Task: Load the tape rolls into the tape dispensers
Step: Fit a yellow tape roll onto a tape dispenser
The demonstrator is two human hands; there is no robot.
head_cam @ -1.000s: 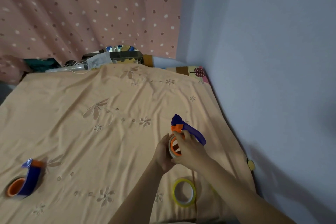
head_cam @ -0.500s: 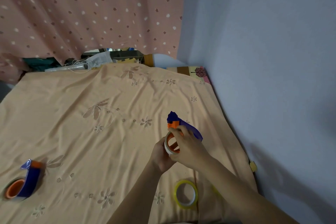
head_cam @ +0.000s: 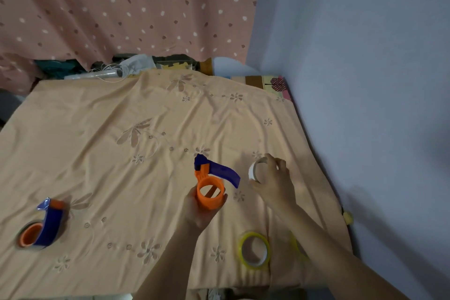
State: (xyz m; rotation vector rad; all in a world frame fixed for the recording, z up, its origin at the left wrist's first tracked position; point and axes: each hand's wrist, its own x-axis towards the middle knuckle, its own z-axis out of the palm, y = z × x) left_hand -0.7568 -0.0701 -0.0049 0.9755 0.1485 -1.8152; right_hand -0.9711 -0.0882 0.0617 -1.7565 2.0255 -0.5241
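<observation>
Right hand [head_cam: 274, 184] pulled white roll [head_cam: 258, 170] off dispenser [head_cam: 211, 186], gripped by left hand [head_cam: 200, 212]; yellow roll [head_cam: 255, 249] near.

The left hand [head_cam: 198, 209] is cupped, palm up, round the orange drum of a tape dispenser [head_cam: 210, 192], forearm stretched forward. The right hand [head_cam: 274, 181] is extended further right, fingers curled over a white tape roll [head_cam: 255, 170]

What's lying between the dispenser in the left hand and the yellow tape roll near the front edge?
Head view: nothing but bare peach cloth lies between the orange-and-blue dispenser in the left hand and the yellow tape roll.
</observation>
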